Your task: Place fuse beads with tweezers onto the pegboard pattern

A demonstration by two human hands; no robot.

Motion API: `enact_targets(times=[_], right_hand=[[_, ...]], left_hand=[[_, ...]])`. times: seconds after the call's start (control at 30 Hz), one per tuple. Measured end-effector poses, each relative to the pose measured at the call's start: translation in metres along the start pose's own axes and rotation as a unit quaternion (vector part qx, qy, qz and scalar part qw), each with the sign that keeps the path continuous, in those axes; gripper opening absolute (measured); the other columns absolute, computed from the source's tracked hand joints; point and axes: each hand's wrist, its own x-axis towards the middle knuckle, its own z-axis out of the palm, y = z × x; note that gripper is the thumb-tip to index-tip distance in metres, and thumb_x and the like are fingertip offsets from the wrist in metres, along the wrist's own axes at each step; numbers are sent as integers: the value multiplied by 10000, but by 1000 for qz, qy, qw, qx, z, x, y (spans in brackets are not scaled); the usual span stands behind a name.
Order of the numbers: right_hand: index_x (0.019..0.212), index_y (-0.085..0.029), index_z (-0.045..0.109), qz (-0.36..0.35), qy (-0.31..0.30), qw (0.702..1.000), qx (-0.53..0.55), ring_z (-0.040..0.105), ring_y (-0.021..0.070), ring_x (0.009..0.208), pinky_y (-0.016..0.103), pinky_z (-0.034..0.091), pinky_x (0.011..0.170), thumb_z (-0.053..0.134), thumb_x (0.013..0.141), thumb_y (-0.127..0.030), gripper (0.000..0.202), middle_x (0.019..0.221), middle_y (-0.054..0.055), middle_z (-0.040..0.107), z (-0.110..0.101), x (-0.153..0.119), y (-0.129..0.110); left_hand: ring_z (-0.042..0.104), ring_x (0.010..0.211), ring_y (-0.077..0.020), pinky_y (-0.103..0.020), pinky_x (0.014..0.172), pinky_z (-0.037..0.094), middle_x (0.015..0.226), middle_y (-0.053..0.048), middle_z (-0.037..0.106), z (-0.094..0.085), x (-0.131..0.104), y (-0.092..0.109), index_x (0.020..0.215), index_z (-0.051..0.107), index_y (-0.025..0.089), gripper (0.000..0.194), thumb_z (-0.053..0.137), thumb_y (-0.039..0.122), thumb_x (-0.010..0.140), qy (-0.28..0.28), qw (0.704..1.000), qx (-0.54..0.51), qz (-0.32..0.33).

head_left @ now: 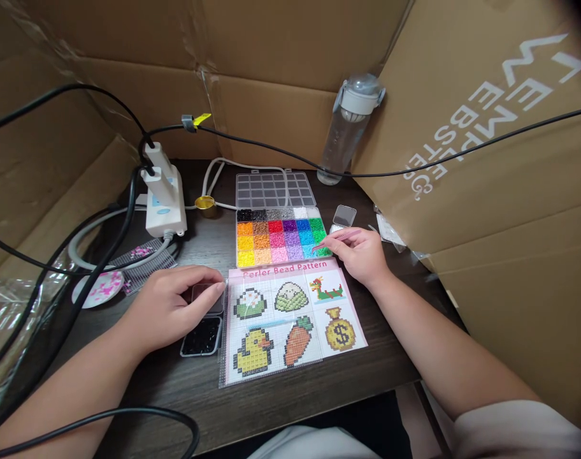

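Pink tweezers (341,237) pinched in right hand (362,255), tips over green cell at bead box (281,239) 3 o'clock edge. Left hand (169,309), fingers curled, presses small black-bead tray (202,335) at pattern sheet (290,319) 9 o'clock. Risk: wrist nudges box, beads spill.

Right hand (362,254) tweezers (336,239) over bead box (281,237)

Pink tweezers (341,238) lie nearly level, tips over the green corner of the bead box (281,237) — an open tray of sorted colours with its clear lid tipped back. A small black tray (202,336) of dark beads lies flat beside the pattern sheet (290,319) — six pixel pictures, pink-bordered.
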Motion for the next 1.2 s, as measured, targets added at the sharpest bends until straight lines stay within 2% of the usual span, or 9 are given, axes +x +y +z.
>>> enact_targets(times=[1.2], right_hand=[[709,-227,796,-9,11,1000,-3,710,188,751,347,577,724,706,792,-246,123,796,50,768,1,-1,2]], left_hand=[[677,633,-135,-226,586,492,756,-5,745,1,0,-2,829,711,194,263,536,379,894,0,1000,3,4]])
